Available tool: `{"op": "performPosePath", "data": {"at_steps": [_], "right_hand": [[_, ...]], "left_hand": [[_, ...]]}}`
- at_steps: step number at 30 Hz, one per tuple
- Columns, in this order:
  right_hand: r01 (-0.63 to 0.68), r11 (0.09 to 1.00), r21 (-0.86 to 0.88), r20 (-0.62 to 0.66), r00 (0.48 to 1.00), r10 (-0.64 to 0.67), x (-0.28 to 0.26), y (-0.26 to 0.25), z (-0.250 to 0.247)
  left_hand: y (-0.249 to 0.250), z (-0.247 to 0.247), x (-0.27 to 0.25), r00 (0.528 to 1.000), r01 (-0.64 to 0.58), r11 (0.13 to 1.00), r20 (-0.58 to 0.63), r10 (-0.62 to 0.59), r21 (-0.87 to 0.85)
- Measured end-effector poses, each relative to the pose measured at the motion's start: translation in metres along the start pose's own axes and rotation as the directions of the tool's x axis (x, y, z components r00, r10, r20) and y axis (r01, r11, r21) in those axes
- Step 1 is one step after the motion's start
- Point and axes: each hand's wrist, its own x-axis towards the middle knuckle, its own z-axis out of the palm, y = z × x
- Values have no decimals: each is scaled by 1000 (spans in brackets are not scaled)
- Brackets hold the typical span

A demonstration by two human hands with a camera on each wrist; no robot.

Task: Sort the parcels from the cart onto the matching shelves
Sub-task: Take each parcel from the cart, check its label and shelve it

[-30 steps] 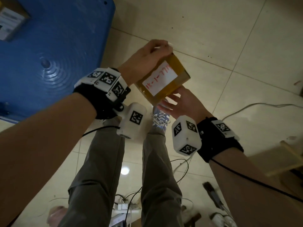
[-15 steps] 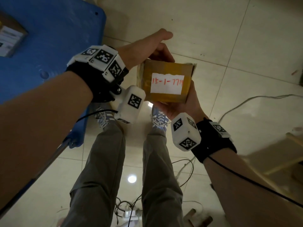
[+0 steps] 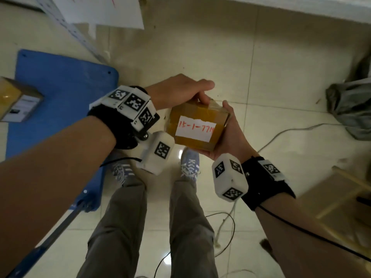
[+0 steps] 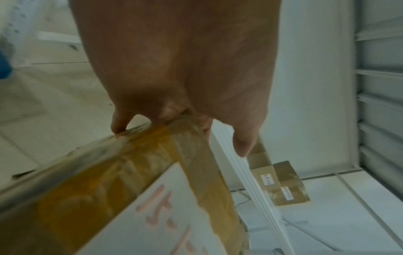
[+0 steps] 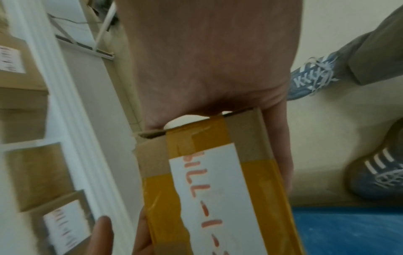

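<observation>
parcel (image 3: 197,125) now turned label-up and level, held between left hand (image 3: 178,91) at its far edge and right hand (image 3: 230,135) beneath. shelves (image 5: 65,120) have come close; label readable, placement pending.

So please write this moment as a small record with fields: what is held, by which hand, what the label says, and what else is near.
held item: small cardboard parcel wrapped in yellow tape, held above the floor
label: white paper label, red handwriting, reads about "15-1-771"; last digit unclear
left hand: grips the parcel's far edge from above
right hand: supports the parcel's right side and underside
cart: blue plastic cart deck, to the left, carrying another labelled cardboard box
shelves: white metal shelf with taped brown parcels lying on it
</observation>
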Motion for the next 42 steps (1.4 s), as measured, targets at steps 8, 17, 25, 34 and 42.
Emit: {"op": "performPosePath", "data": {"at_steps": [8,17,25,34,42], "right_hand": [[177,982,-59,58,983,-174,-64,-91,-7],[347,917,197,269,880,-391,-91,-172,-48],[514,830,218,0,850,-527,-72,-232,-61],[457,773,441,61,844,-533,-49,-317,-77],[523,751,403,44,808,-587,-42,-333,-88]], "left_hand": [[81,-25,1,945,-289,947,-196,260,-139],[143,-25,17,993,-77,861,-113,23,-503],[206,-45,61,928,-249,877,-360,95,-410],[261,-64,101,834,-423,846,-505,224,-325],[282,-40,157,853,-354,862,-503,139,-363]]}}
